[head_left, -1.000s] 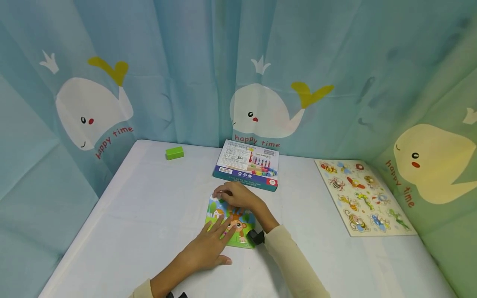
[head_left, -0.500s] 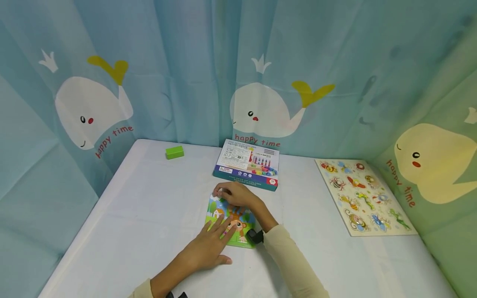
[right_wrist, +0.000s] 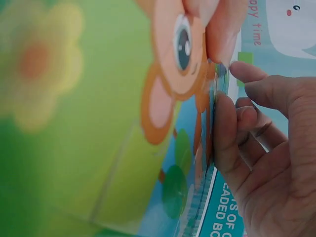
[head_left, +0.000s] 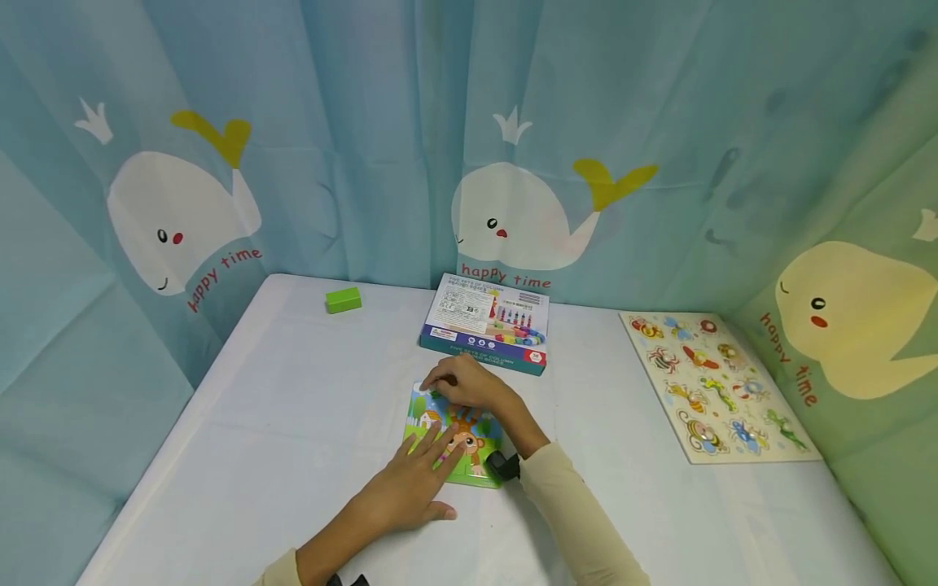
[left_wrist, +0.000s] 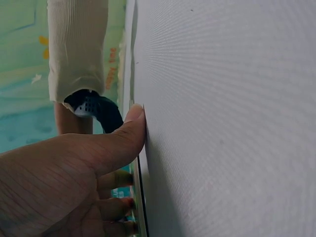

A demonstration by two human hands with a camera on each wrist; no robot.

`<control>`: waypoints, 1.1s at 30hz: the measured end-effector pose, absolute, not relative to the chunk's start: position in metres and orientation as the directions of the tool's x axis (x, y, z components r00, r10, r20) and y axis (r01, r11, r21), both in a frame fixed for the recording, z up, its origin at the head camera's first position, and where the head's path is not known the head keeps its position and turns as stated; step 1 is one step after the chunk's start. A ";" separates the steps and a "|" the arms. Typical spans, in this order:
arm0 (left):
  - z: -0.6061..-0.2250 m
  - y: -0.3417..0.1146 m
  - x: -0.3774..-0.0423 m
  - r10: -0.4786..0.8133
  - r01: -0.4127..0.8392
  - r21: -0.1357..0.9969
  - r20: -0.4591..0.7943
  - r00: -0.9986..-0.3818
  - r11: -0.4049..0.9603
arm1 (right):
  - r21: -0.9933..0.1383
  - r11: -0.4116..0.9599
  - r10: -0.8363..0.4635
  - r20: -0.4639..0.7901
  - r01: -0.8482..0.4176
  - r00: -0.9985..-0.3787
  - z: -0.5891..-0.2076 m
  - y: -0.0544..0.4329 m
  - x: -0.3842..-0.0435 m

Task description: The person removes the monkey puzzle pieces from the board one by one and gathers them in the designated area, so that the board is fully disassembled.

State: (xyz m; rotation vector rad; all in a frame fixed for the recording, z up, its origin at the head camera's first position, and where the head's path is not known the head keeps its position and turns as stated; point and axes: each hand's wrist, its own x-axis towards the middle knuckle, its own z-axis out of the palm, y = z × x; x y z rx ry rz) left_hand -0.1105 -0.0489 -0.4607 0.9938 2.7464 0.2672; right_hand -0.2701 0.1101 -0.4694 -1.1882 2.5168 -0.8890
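Observation:
In the head view, a picture puzzle board [head_left: 478, 476] with a cartoon monkey, trees and a small house lies on the table. My left hand [head_left: 410, 480] rests on its lower left part, fingers spread and nearly straight, with the thumb out on the white cloth. Over the board's upper left corner, my right hand [head_left: 469, 382] bends its fingers down to the surface. Close up in the right wrist view, the fingertips of my right hand [right_wrist: 266, 133] touch the board near its edge, and no separate piece shows between them. Part of the monkey picture is hidden under both hands.
Behind the puzzle lies a flat box [head_left: 484, 325] labelled as beaded boxes. A green block [head_left: 344, 300] sits at the back left. To the right is a board with insect pictures [head_left: 718, 391]. A curtain [head_left: 366, 163] with whale prints surrounds the white table [head_left: 293, 407].
The right hand's fingertips have shifted slightly at the board's upper left corner, showing a little more of it. The left hand and the board have stayed in place.

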 end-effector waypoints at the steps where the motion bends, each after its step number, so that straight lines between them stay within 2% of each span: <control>1: -0.460 -0.049 -0.110 0.647 0.609 0.240 -0.132 -0.751 0.756 | -0.602 0.482 -0.765 0.065 -0.636 -0.641 -0.469 0.110 -0.270; 5: -0.460 -0.049 -0.110 0.646 0.605 0.251 -0.132 -0.752 0.756 | -0.605 0.479 -0.767 0.064 -0.636 -0.639 -0.469 0.110 -0.270; 12: -0.461 -0.049 -0.110 0.649 0.610 0.247 -0.126 -0.750 0.753 | -0.672 0.497 -0.729 0.019 -0.549 -0.684 -0.474 0.106 -0.272; 16: -0.459 -0.049 -0.111 0.655 0.621 0.228 -0.119 -0.746 0.750 | -0.653 0.527 -0.718 0.000 -0.544 -0.696 -0.474 0.105 -0.273; 33: -0.460 -0.050 -0.112 0.652 0.617 0.234 -0.123 -0.748 0.751 | -0.698 0.522 -0.707 -0.031 -0.491 -0.707 -0.478 0.103 -0.277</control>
